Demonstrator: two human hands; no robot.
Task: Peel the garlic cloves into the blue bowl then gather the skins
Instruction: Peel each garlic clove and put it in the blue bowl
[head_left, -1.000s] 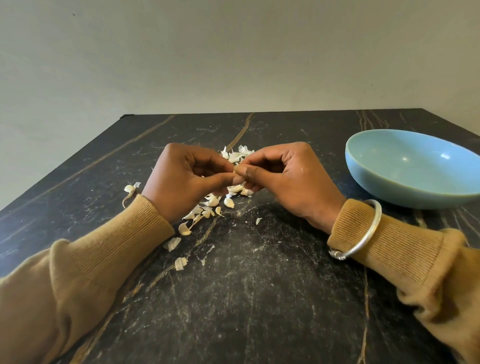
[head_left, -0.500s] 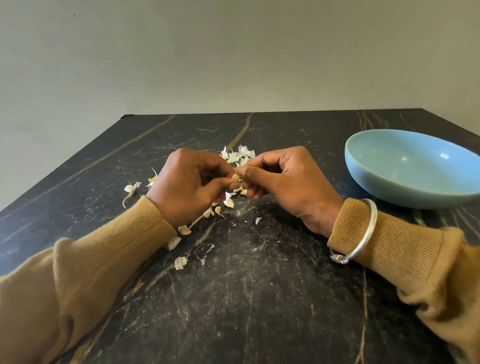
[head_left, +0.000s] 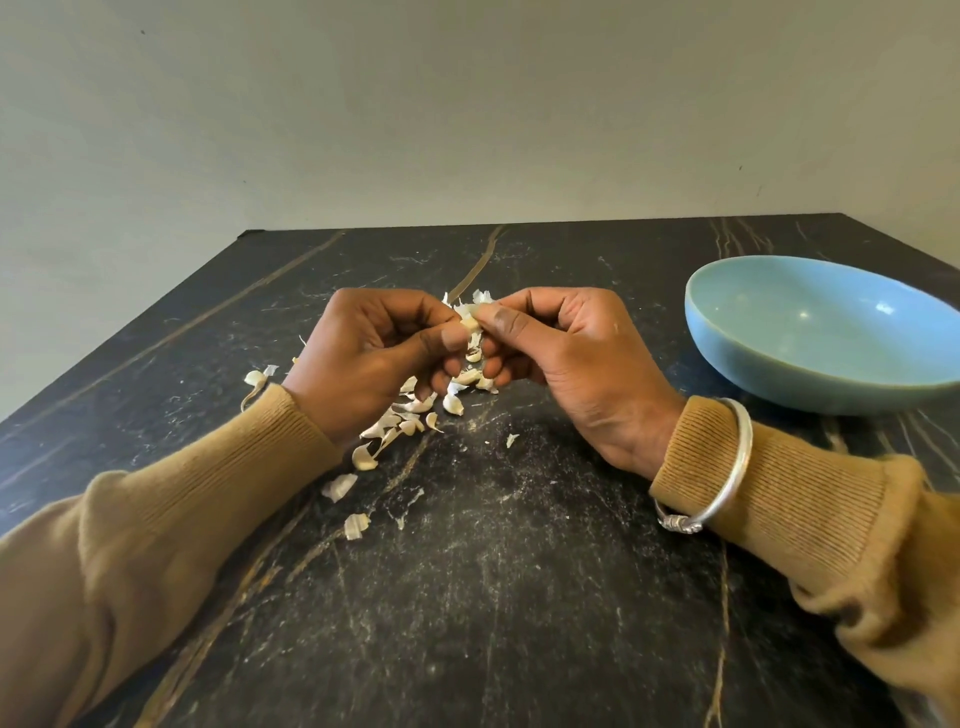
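Head view: left hand (head_left: 374, 358) and right hand (head_left: 561, 358) meeting above a dark marble table (head_left: 493, 597), both with curled fingers pinching one garlic clove (head_left: 470, 323) between the thumbs; loose skins (head_left: 405, 415) scattered on the table beneath the hands; blue bowl (head_left: 810, 332) well apart to the right; silver bangle (head_left: 722, 467) over the right sleeve

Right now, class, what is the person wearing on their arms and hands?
Both arms wear mustard-brown knitted sleeves with ribbed cuffs: left sleeve, right sleeve. A silver bangle with a knotted clasp sits over the right cuff. The left hand and right hand wear nothing.
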